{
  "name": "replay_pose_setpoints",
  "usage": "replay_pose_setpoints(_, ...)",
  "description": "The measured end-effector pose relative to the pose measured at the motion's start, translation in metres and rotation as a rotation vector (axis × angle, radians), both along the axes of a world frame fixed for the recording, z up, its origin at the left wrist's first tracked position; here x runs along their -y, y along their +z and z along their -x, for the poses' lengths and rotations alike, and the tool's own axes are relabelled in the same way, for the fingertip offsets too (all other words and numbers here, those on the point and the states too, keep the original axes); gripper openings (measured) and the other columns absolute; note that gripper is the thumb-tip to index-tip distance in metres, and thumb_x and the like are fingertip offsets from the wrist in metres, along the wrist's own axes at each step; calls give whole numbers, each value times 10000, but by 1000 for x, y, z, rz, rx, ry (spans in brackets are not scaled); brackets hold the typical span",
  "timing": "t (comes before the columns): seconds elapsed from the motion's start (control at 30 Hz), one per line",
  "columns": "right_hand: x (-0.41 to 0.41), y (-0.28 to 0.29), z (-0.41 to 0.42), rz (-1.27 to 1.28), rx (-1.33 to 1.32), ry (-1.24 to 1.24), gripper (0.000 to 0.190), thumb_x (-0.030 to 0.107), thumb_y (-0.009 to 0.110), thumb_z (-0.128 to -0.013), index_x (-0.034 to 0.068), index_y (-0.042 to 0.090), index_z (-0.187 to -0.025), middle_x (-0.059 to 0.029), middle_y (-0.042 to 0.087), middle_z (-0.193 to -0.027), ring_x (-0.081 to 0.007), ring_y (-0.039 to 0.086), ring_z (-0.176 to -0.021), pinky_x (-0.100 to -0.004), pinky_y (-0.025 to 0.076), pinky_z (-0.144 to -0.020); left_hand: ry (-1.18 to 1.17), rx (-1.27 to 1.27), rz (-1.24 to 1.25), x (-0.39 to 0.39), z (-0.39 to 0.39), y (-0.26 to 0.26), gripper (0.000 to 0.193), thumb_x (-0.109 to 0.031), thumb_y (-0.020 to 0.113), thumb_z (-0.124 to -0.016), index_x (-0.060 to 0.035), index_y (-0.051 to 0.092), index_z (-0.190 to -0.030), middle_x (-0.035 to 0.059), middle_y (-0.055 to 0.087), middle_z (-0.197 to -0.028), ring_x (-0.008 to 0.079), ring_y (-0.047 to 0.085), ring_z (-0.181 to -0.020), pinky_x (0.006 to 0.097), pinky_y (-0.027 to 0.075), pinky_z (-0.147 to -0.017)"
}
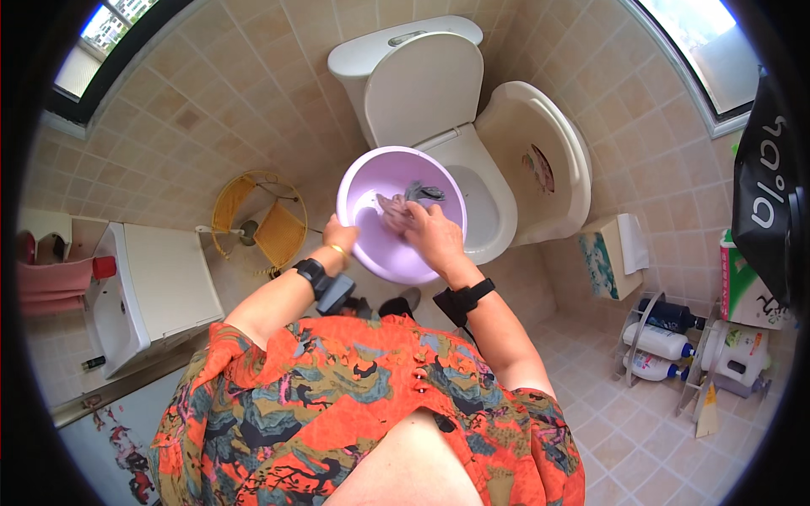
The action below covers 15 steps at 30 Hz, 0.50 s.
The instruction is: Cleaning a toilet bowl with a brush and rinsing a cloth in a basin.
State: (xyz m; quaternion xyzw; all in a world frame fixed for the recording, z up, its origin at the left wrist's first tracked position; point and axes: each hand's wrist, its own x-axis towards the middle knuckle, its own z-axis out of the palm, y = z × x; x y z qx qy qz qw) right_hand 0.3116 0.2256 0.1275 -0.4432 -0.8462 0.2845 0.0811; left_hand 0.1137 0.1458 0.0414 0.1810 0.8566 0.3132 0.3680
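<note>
A light purple plastic basin (401,269) is held tilted in front of the toilet (500,246), overlapping the front of its bowl in this view. My left hand (340,235) grips the basin's rim on the left. Inside the basin, my right hand (436,239) has its fingers on a wet-looking mauve cloth (393,212), which is slightly blurred. Just beyond it lies a dark grey cloth (424,191), bunched up against the basin's wall. The fingertips of my right hand are partly hidden by the cloth.
The toilet lid (424,88) stands raised. To its right is a large cream plastic tub (538,171). A yellow woven chair (278,234) stands left, near a washbasin (120,303). Bottles on a rack (658,341) and a tissue box (610,256) are at right.
</note>
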Motion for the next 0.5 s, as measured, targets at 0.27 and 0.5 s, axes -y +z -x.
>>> replay_pose_setpoints(0.27, -49, -40, -83, -298, 7, -317, 473, 158, 678, -733, 124, 519, -1178, -109, 554, -1107, -272, 593, -810, -395, 491, -755, 379, 362, -91, 86, 56, -33, 467, 70, 506, -624, -38, 443, -1074, 129, 552, -883, 312, 621, -749, 462, 559, -566)
replay_pose_setpoints(0.5, -166, -9, -203, -430, 343, -810, 663, 277, 683, -752, 39, 388, -1296, -203, 458, -1272, -363, 447, -1151, -436, 419, -917, 540, 421, -94, 156, 102, -1, 546, 25, 513, -656, -75, 389, -1179, 142, 536, -1004, 334, 609, -850, 502, 564, -620)
